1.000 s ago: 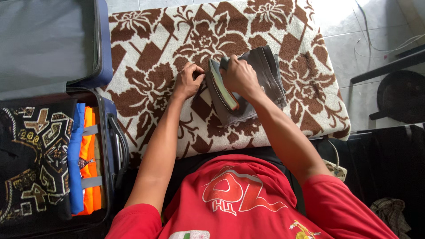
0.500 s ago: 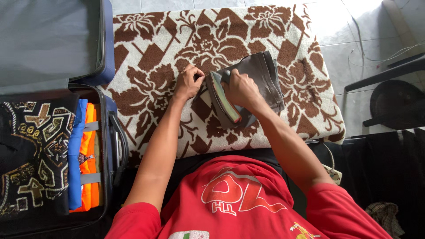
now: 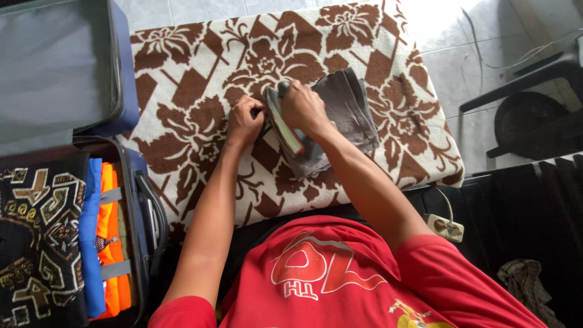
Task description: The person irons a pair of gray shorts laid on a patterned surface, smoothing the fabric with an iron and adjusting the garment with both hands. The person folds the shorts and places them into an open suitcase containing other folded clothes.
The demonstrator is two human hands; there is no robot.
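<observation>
while left hand (image 3: 243, 120) pinches grey cloth (image 3: 340, 115) edge, right hand (image 3: 302, 107) grip wraps iron (image 3: 284, 124) handle.

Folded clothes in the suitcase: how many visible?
3, side by side in the open suitcase: a black patterned piece leftmost, a blue one in the middle, an orange one under the straps. More may lie hidden underneath.

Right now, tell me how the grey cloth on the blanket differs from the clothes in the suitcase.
The grey cloth is plain and dull; the suitcase clothes are bright orange and blue. The grey cloth lies on the blanket under both hands; the suitcase clothes sit strapped and untouched. Both are folded.
</observation>
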